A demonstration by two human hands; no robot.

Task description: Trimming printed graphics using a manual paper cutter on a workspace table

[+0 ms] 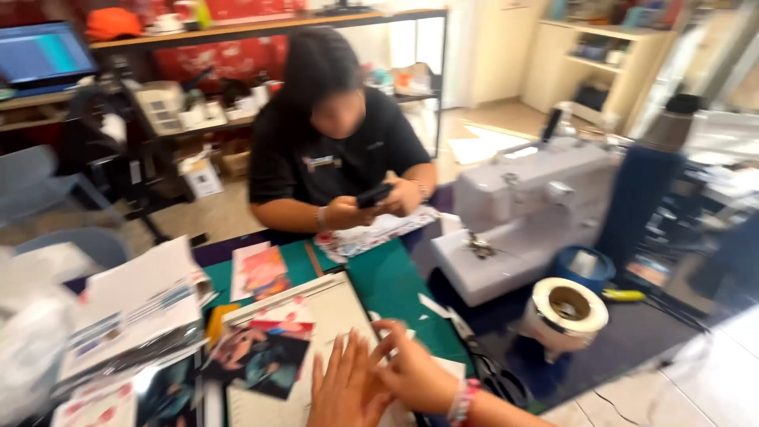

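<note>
Hands: I see left hand [341, 386] and right hand [411, 373] together, fingers spread, flat on the open notebook [336, 312], bottom centre.
Risk: blurred view; I judge loose cut-outs [261, 356] beside them could slide off.
Co-worker: person [332, 134] opposite grips a phone [374, 194].

A rectangular screen [43, 55] glowing blue and teal stands at ten o'clock on the far shelf, a small white and brown box [202, 175] sits on the floor below, toward eleven o'clock.
</note>
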